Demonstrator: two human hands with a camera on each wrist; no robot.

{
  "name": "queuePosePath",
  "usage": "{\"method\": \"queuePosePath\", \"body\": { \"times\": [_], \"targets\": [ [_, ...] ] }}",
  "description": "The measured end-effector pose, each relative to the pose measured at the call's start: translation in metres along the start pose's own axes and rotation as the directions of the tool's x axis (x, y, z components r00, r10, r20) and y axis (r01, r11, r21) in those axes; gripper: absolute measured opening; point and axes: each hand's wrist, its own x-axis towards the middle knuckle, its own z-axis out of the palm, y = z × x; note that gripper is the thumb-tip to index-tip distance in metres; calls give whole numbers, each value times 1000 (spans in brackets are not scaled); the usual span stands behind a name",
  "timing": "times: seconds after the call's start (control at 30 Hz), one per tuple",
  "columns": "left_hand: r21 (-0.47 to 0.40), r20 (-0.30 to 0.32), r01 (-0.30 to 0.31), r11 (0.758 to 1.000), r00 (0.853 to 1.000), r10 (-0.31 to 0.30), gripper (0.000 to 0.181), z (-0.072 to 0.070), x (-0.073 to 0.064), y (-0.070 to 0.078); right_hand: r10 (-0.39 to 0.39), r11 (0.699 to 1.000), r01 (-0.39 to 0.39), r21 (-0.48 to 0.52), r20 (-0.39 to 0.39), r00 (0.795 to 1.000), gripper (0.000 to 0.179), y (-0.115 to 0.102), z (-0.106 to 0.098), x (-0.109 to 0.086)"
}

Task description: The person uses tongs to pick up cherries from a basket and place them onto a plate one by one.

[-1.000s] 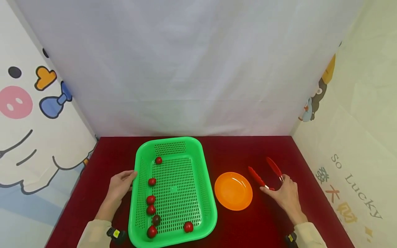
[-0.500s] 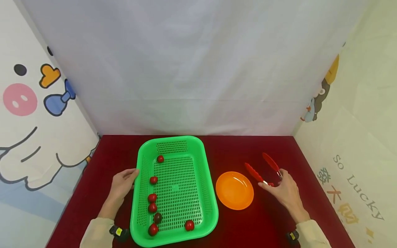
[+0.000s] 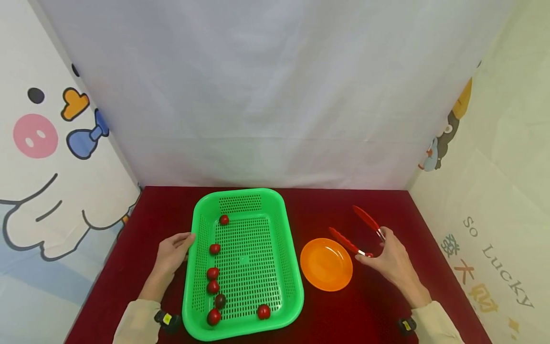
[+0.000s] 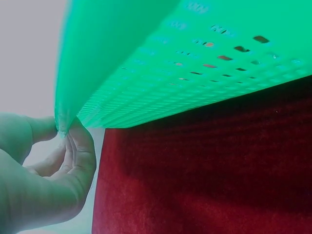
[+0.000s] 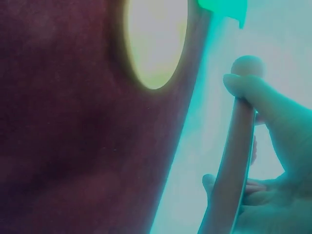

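While the left hand point(image 3: 172, 254) pinches the left rim of the green basket point(image 3: 245, 243), thumb on one side and curled fingers on the other, the right hand point(image 3: 394, 259) grips the red tongs point(image 3: 344, 241). The thumb is on one arm of the tongs and the fingers are at the other, and the two arms stand spread apart. Their red heads point away from the person and slant to the left; the metal parts show close to the hand. Whether the tongs touch the bench point(image 3: 339, 315) cannot be told.

The basket sits on the left part of the bench, its long sides running away from the person. Seven small fruits lie on its slotted floor: six bright red and one dark fruit point(image 3: 220, 301). Six form a loose line along the left side, the dark one among those at the near end; the remaining red fruit point(image 3: 264, 312) lies near the right end of the near side.

Just right of the basket is an orange plate point(image 3: 326, 265), and the nearer head of the tongs reaches close to its far right edge. A dark red cloth covers the bench, and behind it hangs a pale curtain point(image 3: 266, 95).
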Motion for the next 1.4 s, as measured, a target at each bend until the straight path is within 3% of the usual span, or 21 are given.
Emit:
{"method": "queuePosePath", "body": {
  "times": [0.17,0.43,0.83,1.4],
  "targets": [
    [-27,9,-4,1000,1000,5,55,0,1,-1,-13,1000,13,-4,2,1000,99,-12,-2,2],
    [-45,19,-8,999,1000,9,54,-1,3,-5,-118,989,115,-88,-27,993,97,-29,-4,4],
    [-33,17,-6,999,1000,7,56,0,2,-1,-169,979,168,-118,-4,986,99,-55,1,4],
    [-9,5,-18,1000,1000,18,52,0,0,0,-329,927,337,-166,76,941,91,-83,13,3]
  ]
}}
